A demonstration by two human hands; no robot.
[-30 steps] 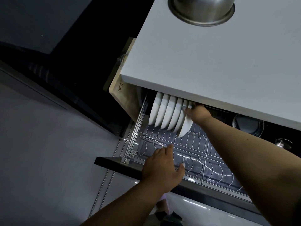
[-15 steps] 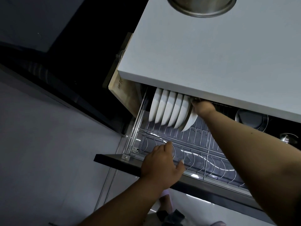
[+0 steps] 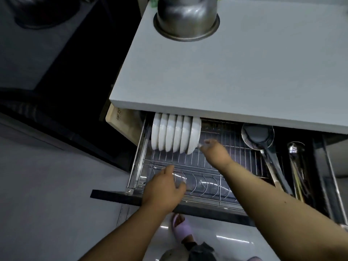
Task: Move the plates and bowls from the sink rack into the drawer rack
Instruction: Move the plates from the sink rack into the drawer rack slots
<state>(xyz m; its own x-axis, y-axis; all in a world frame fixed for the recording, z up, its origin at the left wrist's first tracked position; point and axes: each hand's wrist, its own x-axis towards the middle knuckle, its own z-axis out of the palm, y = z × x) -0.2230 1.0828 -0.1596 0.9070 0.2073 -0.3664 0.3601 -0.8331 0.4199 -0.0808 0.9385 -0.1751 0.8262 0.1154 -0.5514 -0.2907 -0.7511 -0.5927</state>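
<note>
Surface (image 3: pixel 244 72): pale grey above your open drawer rack (image 3: pixel 207 162), steel bowl (image 3: pixel 186 17) on it.
Plates (image 3: pixel 175 134): upright, rack's back-left.
Your left hand (image 3: pixel 162 189): loose, empty, on rack front.
Your right hand (image 3: pixel 214 153): grip open beside plates.
Floor (image 3: pixel 47 185): grey.

Home kitchen: countertop (image 3: pixel 244 76), dish drawer (image 3: pixel 216 162).

1. Drawer rack (image 3: pixel 233 153) pulled out under grey countertop (image 3: pixel 235 76).
2. Six white plates (image 3: pixel 174 135) on edge in a row, back-left of rack.
3. Right hand (image 3: pixel 214 152) empty, fingers loose, just right of last plate; blurred, contact unclear.
4. Left hand (image 3: pixel 162 187) on rack's front wires, fingers spread.
5. Steel bowl (image 3: pixel 186 17) upside down on countertop.
6. Ladle (image 3: pixel 263 140) + utensils in right compartment.
</note>
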